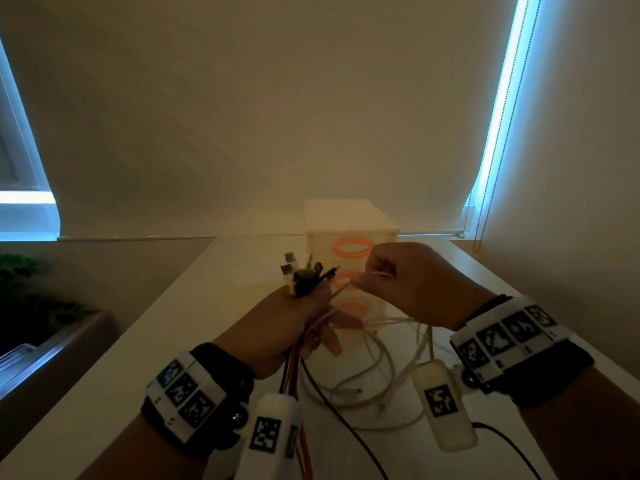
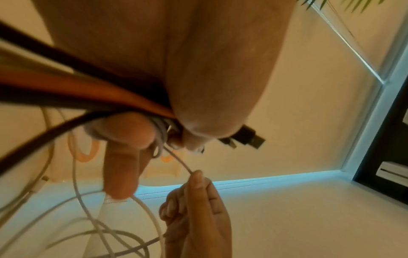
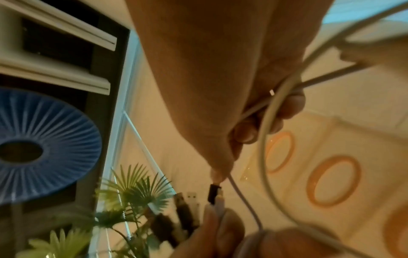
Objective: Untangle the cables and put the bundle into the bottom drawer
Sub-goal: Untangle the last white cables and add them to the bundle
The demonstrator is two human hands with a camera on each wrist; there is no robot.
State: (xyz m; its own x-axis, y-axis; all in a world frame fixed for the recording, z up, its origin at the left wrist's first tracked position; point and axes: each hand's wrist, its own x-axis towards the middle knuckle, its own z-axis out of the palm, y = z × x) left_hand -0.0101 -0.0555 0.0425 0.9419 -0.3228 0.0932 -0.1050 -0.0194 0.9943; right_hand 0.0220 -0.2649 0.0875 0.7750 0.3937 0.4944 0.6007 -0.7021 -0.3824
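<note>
My left hand point(image 1: 298, 317) grips a bundle of cables point(image 1: 306, 277) upright, with black, orange and white strands and several plug ends sticking out above the fist; the same bundle point(image 2: 123, 103) crosses the left wrist view. My right hand point(image 1: 401, 282) pinches a thin white cable point(image 1: 341, 289) that runs to the bundle, seen also as the white cable point(image 3: 245, 195) below my thumb. More white cable loops point(image 1: 374, 375) lie on the table under both hands. The small cream drawer unit point(image 1: 351, 244) with orange ring handles stands just behind the hands, its drawers closed.
The white table point(image 1: 173, 341) runs away from me, with its left edge dropping to a dark sill and a plant point(image 1: 27, 299). A beige roller blind point(image 1: 277, 116) hangs behind the drawer unit. A bead chain point(image 1: 485, 202) hangs at the right.
</note>
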